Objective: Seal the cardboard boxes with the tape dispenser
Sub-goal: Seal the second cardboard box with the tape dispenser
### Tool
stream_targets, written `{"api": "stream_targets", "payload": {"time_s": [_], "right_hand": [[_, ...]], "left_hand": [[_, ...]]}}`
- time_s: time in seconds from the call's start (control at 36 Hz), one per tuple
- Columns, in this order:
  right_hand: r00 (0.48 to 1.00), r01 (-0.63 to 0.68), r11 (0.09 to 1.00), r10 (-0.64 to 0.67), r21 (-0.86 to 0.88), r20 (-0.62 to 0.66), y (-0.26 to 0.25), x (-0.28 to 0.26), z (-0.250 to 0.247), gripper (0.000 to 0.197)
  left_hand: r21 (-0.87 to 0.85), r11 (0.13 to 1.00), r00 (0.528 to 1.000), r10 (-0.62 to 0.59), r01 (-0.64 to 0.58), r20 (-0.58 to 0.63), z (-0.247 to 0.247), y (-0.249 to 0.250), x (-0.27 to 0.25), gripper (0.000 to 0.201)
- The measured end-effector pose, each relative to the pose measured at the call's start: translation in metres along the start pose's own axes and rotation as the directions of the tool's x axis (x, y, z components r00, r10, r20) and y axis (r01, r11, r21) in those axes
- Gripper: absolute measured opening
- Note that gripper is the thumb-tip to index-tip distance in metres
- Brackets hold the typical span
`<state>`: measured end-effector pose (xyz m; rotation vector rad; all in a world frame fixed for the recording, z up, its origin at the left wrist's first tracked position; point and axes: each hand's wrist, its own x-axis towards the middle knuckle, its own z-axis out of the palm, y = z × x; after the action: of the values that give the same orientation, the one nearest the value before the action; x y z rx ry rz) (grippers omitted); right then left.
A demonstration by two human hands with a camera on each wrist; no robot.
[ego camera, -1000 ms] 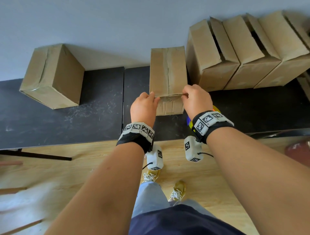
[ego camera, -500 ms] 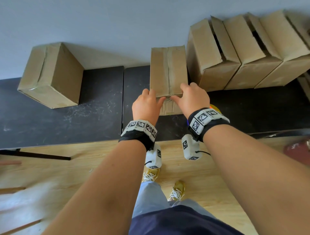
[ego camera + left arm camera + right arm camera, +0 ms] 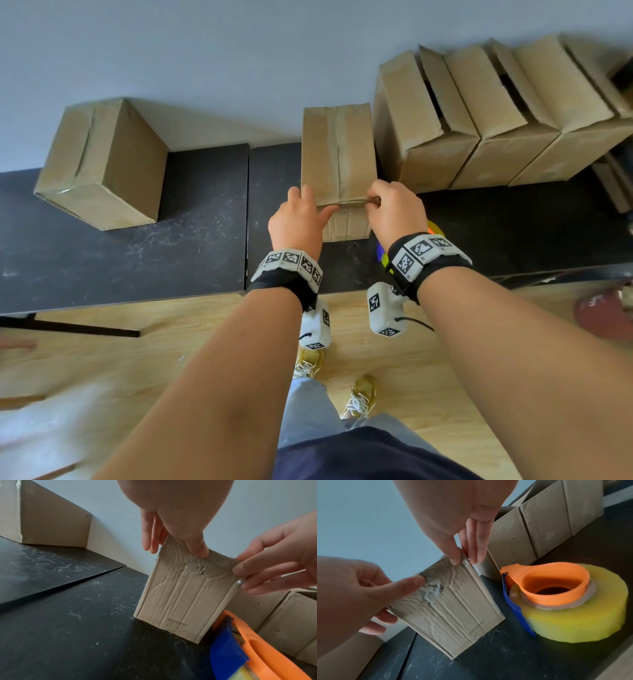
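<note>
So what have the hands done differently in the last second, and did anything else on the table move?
The right hand slid in toward the middle of the small box's near top edge half a second ago, then returned to the right corner, where it pinches the edge. The left hand stayed at the left corner, thumb on the near face. The box, the tape dispenser beside it and the other boxes stayed put.

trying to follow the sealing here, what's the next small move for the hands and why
Probably press the wrinkled clear tape flat onto the near face of the narrow brown cardboard box. Both the left hand and right hand already pinch its top near edge, and the orange-handled dispenser with its yellow tape roll lies unheld beside it.
</note>
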<state>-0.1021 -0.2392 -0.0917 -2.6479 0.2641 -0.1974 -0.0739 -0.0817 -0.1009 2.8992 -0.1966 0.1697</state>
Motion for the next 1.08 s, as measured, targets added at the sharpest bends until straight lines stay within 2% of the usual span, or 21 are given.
{"api": "stream_targets", "payload": {"time_s": [0.11, 0.19, 0.31, 0.42, 0.5, 0.61, 0.81, 0.94, 1.08], "right_hand": [[0.999, -0.033, 0.997, 0.034, 0.072, -0.009, -0.001, -0.003, 0.002, 0.016], [0.998, -0.053, 0.995, 0.054, 0.085, -0.018, -0.005, -0.004, 0.002, 0.014], [0.991, -0.129, 0.984, 0.131, 0.125, -0.011, -0.009, 0.005, 0.002, 0.019], [0.978, -0.208, 0.959, 0.209, 0.19, 0.018, -0.022, 0.012, 0.0, 0.006], [0.975, -0.219, 0.94, 0.222, 0.26, 0.017, -0.043, 0.016, 0.0, 0.02], [0.977, -0.202, 0.927, 0.215, 0.315, -0.006, -0.083, 0.03, 0.008, 0.026], [0.986, -0.164, 0.905, 0.155, 0.392, 0.055, -0.164, 0.055, 0.04, 0.037], [0.993, -0.094, 0.925, 0.061, 0.367, 0.102, -0.217, 0.068, 0.077, 0.026], [0.989, -0.093, 0.941, 0.05, 0.326, 0.138, -0.25, 0.078, 0.111, 0.03]], "left_hand": [[-0.18, 0.981, 0.998, -0.066, 0.065, 0.002, 0.002, -0.002, -0.003, 0.048], [-0.366, 0.923, 0.992, -0.125, 0.121, 0.012, 0.0, -0.004, -0.006, 0.05], [-0.463, 0.872, 0.986, -0.161, 0.16, 0.038, -0.005, -0.013, -0.003, 0.032], [-0.484, 0.858, 0.981, -0.191, 0.173, 0.012, -0.013, -0.024, 0.005, 0.024], [-0.487, 0.855, 0.978, -0.21, 0.179, -0.009, -0.023, -0.037, 0.011, 0.025], [-0.468, 0.862, 0.97, -0.241, 0.196, -0.038, -0.039, -0.068, 0.02, 0.027], [-0.42, 0.873, 0.943, -0.316, 0.247, -0.103, -0.067, -0.147, 0.036, 0.026], [-0.345, 0.891, 0.929, -0.352, 0.294, -0.117, -0.077, -0.207, 0.044, 0.026], [-0.253, 0.915, 0.937, -0.342, 0.315, -0.069, -0.076, -0.255, 0.055, 0.026]]}}
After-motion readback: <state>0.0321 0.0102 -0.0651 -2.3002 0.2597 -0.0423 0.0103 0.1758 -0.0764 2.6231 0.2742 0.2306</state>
